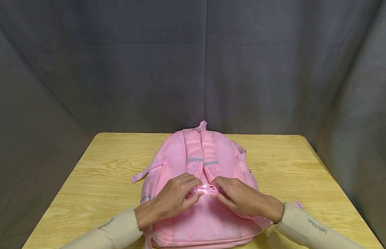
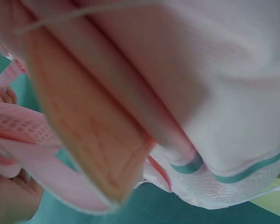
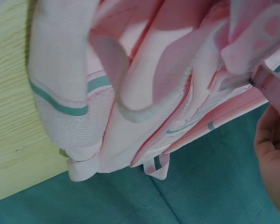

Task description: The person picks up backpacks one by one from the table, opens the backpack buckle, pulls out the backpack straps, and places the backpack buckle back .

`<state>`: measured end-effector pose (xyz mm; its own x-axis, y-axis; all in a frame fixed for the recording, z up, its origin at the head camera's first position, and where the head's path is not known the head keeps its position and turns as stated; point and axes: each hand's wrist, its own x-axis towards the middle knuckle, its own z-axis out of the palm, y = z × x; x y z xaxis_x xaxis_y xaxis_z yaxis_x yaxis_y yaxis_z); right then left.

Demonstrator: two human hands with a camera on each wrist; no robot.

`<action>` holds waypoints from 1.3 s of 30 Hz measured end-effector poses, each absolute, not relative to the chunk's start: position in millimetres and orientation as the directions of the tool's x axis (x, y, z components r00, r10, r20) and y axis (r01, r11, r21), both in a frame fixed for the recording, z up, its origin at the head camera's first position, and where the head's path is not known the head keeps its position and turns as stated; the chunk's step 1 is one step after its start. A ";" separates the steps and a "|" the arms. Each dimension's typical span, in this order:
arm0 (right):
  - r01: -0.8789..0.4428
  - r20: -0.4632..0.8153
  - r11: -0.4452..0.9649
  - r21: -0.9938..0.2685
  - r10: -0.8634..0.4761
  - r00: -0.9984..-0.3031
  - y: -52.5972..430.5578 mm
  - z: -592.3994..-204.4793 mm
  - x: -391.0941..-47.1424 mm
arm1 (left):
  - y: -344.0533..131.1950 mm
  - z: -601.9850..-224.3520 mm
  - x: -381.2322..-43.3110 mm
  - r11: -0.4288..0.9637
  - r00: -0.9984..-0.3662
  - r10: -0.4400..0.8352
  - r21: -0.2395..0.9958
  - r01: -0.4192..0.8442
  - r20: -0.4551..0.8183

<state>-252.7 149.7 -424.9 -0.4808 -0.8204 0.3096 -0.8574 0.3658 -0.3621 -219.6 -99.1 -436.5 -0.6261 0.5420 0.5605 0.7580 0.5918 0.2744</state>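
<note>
- My pink backpack (image 1: 199, 223) lies in the middle of the wood-grain surface (image 1: 308, 173), shoulder straps (image 1: 193, 147) facing up, near a dark curtain (image 1: 143, 76) behind it.
- A loose webbing strap (image 1: 144, 174) trails off its left side onto the surface; a strap end (image 1: 299, 205) pokes out beyond my right forearm.
- My fingers hide both ends of the pink buckle (image 1: 207, 188), so I cannot tell whether its halves are fully joined. Blurred folds crowd the left wrist view.
- The print on my right sleeve (image 1: 308, 224) seems to read "LetsSlim"; the print on my left sleeve (image 1: 109, 230) is too small to read.
- My forearms slant inward from the lower corners, fingertips facing each other, thumbs lower than the index fingers.
- My left grip (image 1: 180, 194) pinches the buckle's left end; my right grip (image 1: 242, 196) pinches its right end, over the backpack's middle.
</note>
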 end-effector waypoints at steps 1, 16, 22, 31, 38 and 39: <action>-0.857 0.312 0.369 -0.359 -0.818 -0.483 150.3 -425.0 -252.9 | -99.6 -436.3 -219.5 0.590 -0.626 0.540 0.277 0.758 0.562; -0.861 0.362 0.361 -0.358 -0.796 -0.485 158.3 -422.7 -256.7 | -100.4 -432.7 -219.0 0.588 -0.632 0.532 0.291 0.755 0.563; -0.868 0.397 0.349 -0.353 -0.784 -0.477 158.5 -421.4 -257.4 | -97.8 -436.0 -218.3 0.593 -0.637 0.536 0.290 0.751 0.554; -0.869 0.411 0.347 -0.354 -0.777 -0.477 157.0 -420.9 -258.0 | -94.0 -441.0 -215.3 0.612 -0.659 0.549 0.290 0.736 0.513; -0.878 0.428 0.337 -0.340 -0.776 -0.463 155.8 -421.0 -258.3 | -90.4 -445.0 -213.3 0.639 -0.679 0.569 0.269 0.720 0.465; -0.880 0.430 0.335 -0.337 -0.776 -0.460 155.6 -421.2 -258.5 | -89.7 -445.5 -213.0 0.641 -0.679 0.574 0.265 0.720 0.457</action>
